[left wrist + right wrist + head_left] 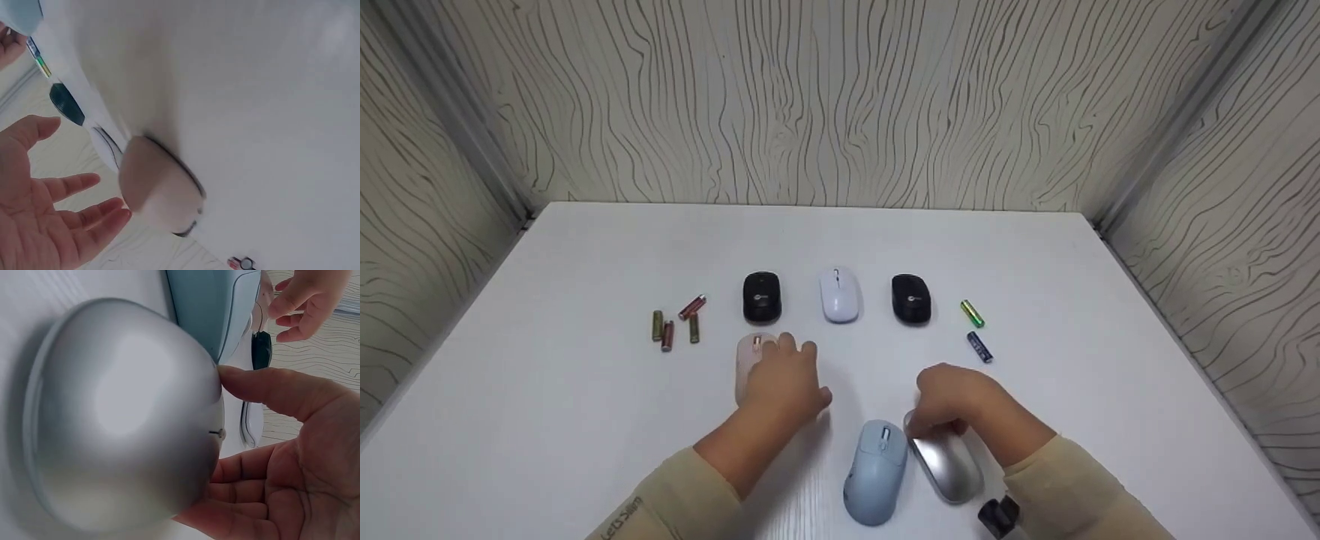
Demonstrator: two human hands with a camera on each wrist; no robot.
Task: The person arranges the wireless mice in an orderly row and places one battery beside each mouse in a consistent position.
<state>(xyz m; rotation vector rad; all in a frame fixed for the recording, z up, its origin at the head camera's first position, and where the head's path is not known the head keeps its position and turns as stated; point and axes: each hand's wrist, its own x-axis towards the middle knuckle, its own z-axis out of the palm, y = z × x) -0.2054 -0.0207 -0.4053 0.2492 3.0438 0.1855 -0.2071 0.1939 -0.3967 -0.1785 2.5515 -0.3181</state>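
Observation:
My left hand is over the right side of a pale pink computer mouse. In the left wrist view, its fingers are spread and relaxed, with nothing held between them; whether a fingertip touches the pink mouse I cannot tell. At the front right, my right hand grips the front end of a silver mouse, thumb on one side and fingers on the other. The silver mouse lies tilted on the white table, right beside a light blue mouse.
Behind the hands stand a black mouse, a white mouse and a second black mouse. Several red and olive batteries lie left; a green battery and a dark blue battery lie right. Patterned walls surround the table.

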